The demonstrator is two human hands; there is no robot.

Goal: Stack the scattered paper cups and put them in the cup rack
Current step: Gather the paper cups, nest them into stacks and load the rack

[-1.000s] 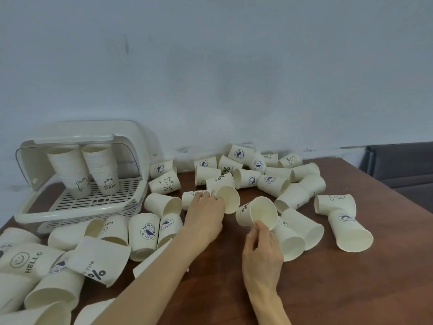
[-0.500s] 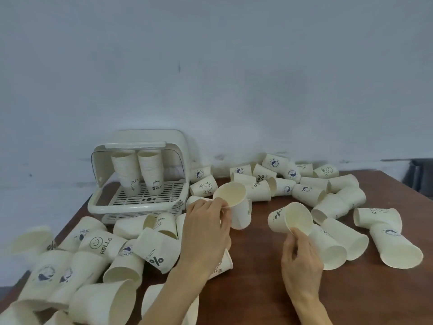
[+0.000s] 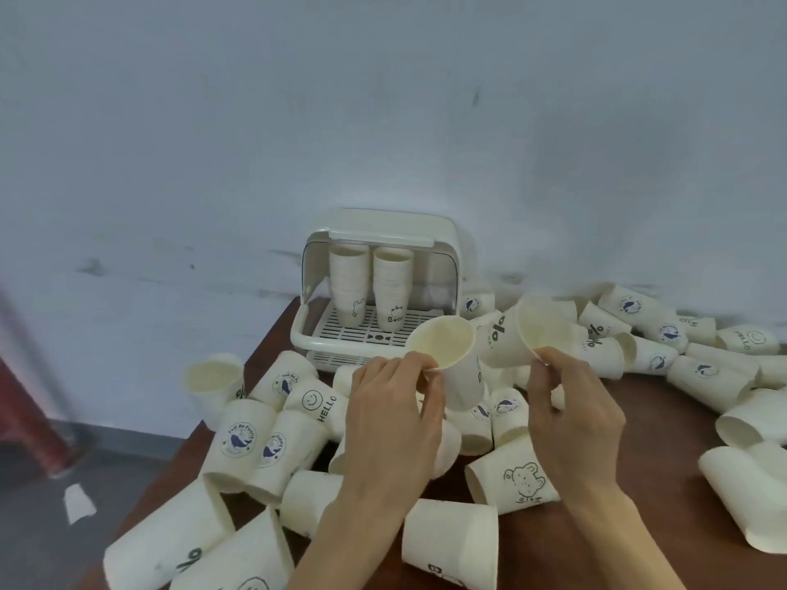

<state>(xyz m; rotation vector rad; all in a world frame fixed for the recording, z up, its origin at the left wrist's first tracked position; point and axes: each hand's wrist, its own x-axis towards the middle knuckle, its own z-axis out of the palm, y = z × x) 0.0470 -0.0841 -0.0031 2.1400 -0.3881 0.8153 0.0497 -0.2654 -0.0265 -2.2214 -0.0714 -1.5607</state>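
One paper cup (image 3: 451,355) is pinched at the rim by the left hand (image 3: 392,415). A second cup (image 3: 528,330) is gripped by the right hand (image 3: 575,415), both raised before the cup rack (image 3: 383,291).

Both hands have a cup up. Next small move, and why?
Probably slide the right hand's cup into the left hand's cup: both are lifted side by side, mouths toward the camera, not yet nested, and the rack already holds two stacks.

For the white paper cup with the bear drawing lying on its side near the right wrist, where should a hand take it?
Grip the bear-drawing cup around its mid-wall, from above: it lies sideways on the brown table, top wall exposed, other cups crowding its left.
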